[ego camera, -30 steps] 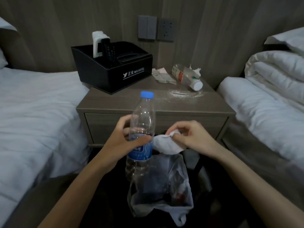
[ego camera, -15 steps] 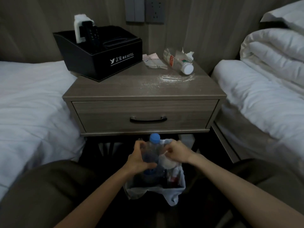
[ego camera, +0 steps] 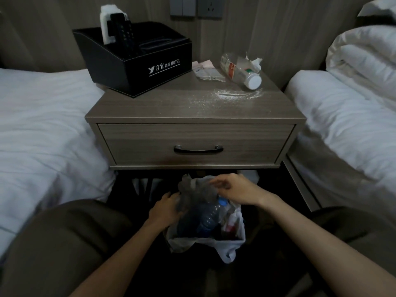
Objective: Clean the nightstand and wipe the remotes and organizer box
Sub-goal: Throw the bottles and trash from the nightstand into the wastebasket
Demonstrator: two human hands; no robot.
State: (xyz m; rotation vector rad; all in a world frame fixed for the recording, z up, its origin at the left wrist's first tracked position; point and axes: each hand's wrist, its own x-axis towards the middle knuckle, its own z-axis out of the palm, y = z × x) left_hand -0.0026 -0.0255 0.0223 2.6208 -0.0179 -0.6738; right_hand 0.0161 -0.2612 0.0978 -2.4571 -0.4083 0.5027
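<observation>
Below the nightstand [ego camera: 192, 108], left hand [ego camera: 164, 212] and right hand [ego camera: 234, 189] each grip the plastic bag's [ego camera: 234, 243] rim, bottle [ego camera: 209, 217] lying inside

Bare forearms above dark olive-brown trousers, seen from the wearer's own head.

Both forearms are uncovered from the frame's lower edge up to the left hand [ego camera: 165, 211] and the right hand [ego camera: 233, 190], which lie near 6 o'clock; any sleeve ends out of view. The trousers are a plain, matte olive-brown cloth without visible print. They cover the left knee [ego camera: 64, 236] at 8 o'clock, broad and smooth, and the right knee [ego camera: 353, 228] at 4 o'clock, which is darker in the dim light.
</observation>
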